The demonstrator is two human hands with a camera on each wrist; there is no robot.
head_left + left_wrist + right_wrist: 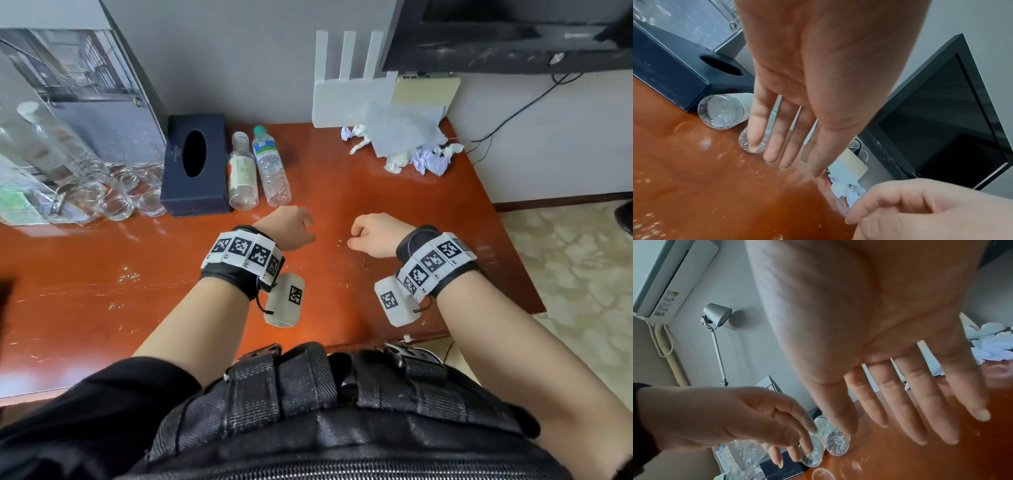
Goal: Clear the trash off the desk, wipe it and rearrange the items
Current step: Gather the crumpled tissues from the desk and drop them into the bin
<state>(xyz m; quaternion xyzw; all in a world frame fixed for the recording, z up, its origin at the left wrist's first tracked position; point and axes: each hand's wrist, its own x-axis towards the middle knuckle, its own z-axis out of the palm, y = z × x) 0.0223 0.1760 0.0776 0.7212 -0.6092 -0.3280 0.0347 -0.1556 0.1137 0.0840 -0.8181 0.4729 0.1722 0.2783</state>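
Both my hands hover over the middle of the reddish-brown desk [102, 308], empty. My left hand [291, 229] has straight, slightly spread fingers [772, 146] just in front of two clear plastic bottles lying side by side: one with a white label [242, 174] and one with a green cap [272, 168]. My right hand [371, 236] is held a little to the right, its fingers [910, 410] stretched out above the desk. Crumpled paper balls [428, 159] and a pale blue sheet [404, 133] lie at the back right corner. Small crumbs [126, 277] dot the surface.
A dark tissue box [195, 164] sits left of the bottles, with several drinking glasses [116, 192] and a clear case further left. A white router [346, 99] leans on the back wall under a black TV [496, 34]. The desk's right edge drops to patterned floor [582, 274].
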